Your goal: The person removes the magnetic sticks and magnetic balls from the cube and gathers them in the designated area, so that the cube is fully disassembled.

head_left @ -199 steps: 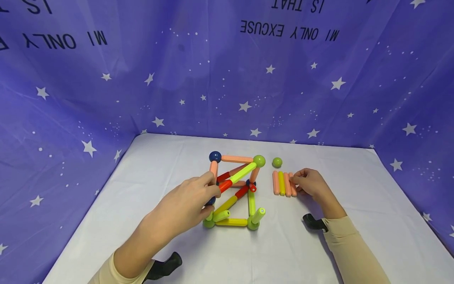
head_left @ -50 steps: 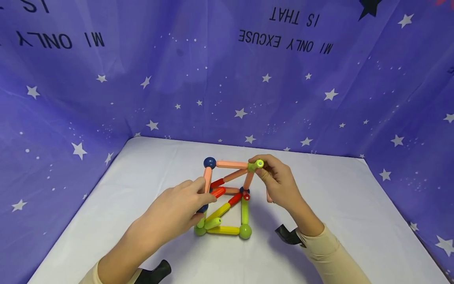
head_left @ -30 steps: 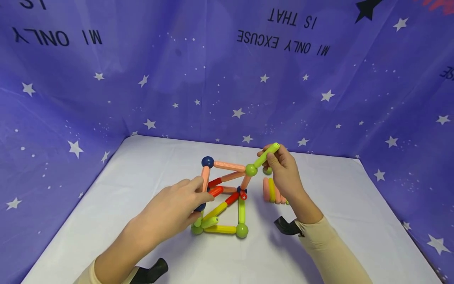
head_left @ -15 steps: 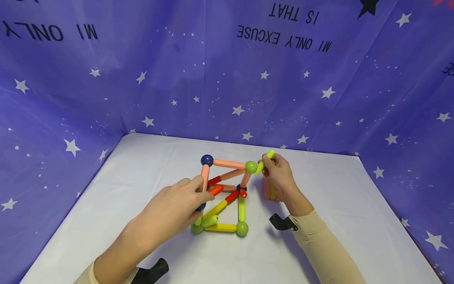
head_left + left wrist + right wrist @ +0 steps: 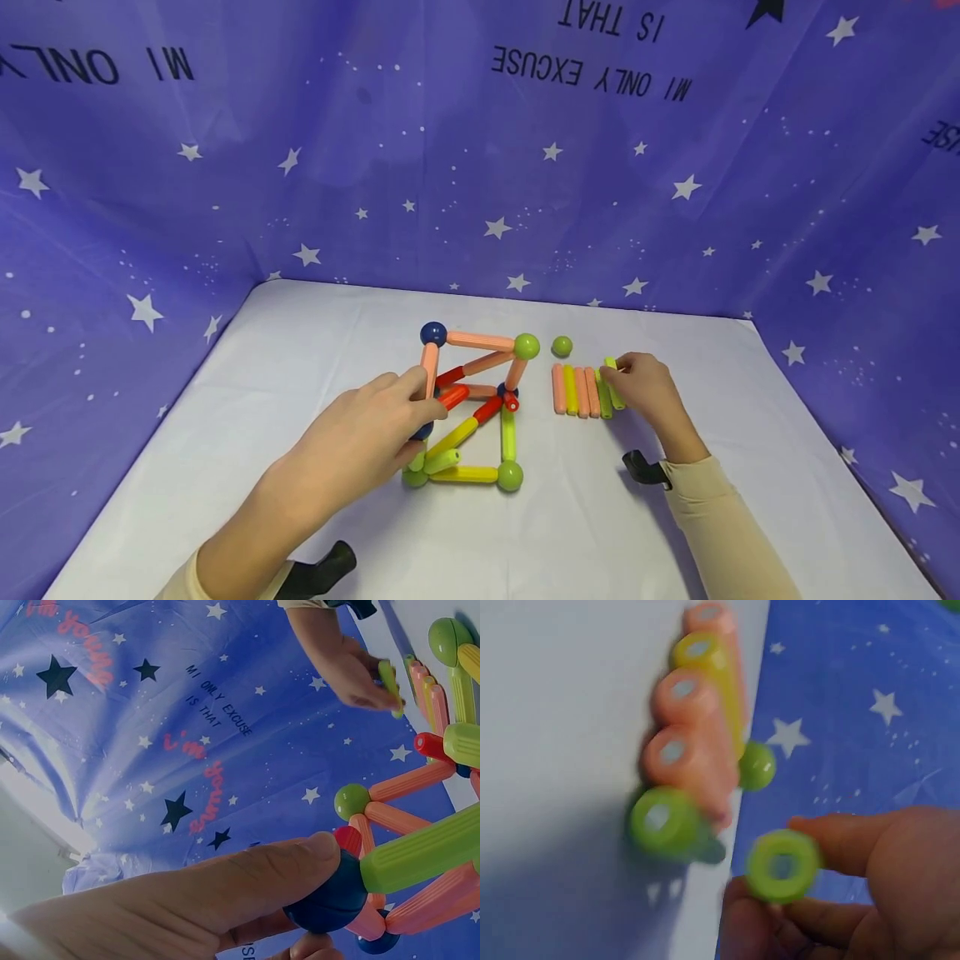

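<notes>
A frame of magnetic rods (image 5: 482, 342) and balls in salmon, red, yellow, green and dark blue stands left of centre on the table. At its near left side, my left hand (image 5: 360, 442) pinches a dark blue ball (image 5: 328, 900) between thumb and fingers. A short red rod (image 5: 453, 397) sticks out beside that hand. My right hand (image 5: 648, 392) pinches a lime green magnetic rod (image 5: 616, 397) at the right end of a row of loose rods (image 5: 582, 393). In the right wrist view this rod is apart from the green rod (image 5: 660, 821) closest to it.
A loose green ball (image 5: 562, 346) lies behind the row. Purple star-printed cloth (image 5: 465, 167) rises behind and beside the white table (image 5: 570, 517). Black wrist mounts (image 5: 647, 468) project from both sleeves.
Two lime green rods have left the frame's right side; one now lies in the row. My right hand has carried the other from the upper green ball to the row. My left hand keeps its hold.
</notes>
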`<state>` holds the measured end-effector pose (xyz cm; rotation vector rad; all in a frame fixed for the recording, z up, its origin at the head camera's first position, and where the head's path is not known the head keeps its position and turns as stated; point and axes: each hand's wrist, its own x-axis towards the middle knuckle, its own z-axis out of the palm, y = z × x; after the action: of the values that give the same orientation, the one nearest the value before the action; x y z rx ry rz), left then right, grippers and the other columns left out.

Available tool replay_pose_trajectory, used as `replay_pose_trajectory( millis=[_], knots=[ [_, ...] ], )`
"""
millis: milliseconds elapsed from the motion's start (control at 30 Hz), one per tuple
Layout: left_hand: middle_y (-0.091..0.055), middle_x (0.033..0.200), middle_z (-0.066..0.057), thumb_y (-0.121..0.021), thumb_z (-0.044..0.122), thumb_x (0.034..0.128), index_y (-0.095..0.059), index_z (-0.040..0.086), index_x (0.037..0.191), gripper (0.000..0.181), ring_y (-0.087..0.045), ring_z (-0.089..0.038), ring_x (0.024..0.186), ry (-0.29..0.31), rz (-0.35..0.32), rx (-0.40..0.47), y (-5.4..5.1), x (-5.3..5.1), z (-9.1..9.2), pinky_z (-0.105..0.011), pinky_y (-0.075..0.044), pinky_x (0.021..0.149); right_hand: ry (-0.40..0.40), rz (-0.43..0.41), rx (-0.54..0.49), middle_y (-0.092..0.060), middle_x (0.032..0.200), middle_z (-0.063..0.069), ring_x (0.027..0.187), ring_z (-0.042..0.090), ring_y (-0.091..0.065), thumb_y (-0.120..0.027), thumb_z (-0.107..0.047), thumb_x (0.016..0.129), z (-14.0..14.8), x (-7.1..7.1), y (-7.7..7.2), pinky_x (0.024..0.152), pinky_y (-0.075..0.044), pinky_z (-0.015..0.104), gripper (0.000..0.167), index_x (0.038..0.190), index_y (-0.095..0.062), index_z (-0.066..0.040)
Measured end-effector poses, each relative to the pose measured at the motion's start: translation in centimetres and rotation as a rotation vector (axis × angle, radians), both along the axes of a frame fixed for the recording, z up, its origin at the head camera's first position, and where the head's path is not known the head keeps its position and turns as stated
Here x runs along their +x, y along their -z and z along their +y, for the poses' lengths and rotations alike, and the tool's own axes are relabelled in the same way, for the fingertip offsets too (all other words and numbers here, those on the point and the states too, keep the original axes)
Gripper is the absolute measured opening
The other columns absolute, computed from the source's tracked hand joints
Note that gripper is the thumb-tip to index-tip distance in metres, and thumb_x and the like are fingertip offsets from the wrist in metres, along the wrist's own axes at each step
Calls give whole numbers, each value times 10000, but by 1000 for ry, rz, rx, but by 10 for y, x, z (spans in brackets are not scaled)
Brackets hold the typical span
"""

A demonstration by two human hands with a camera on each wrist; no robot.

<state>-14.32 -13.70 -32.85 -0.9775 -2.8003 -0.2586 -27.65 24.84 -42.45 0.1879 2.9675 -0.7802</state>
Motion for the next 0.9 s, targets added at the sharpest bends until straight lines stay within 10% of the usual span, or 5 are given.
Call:
replay_pose_trajectory(
  millis=[500, 900],
  knots=[
    [-500, 929, 52, -864, 158, 734, -717, 225, 988, 300, -498, -134, 769, -4, 1, -12, 1, 0, -3, -250, -457, 586, -41, -76, 125, -649, 1008, 199, 827, 300, -600, -521, -290, 957, 8, -2, 13, 674, -496, 401, 439, 1169, -634, 76],
    [-513, 917, 65, -874, 146, 719, -704, 205, 989, 324, -480, -125, 748, -22, 2, -3, -1, 1, 0, -230, -438, 583, -162, 464, 93, -658, 804, 70, 592, 200, -529, -631, -228, 886, -53, 42, -36, 563, -434, 364, 234, 997, -706, -35]
  ],
)
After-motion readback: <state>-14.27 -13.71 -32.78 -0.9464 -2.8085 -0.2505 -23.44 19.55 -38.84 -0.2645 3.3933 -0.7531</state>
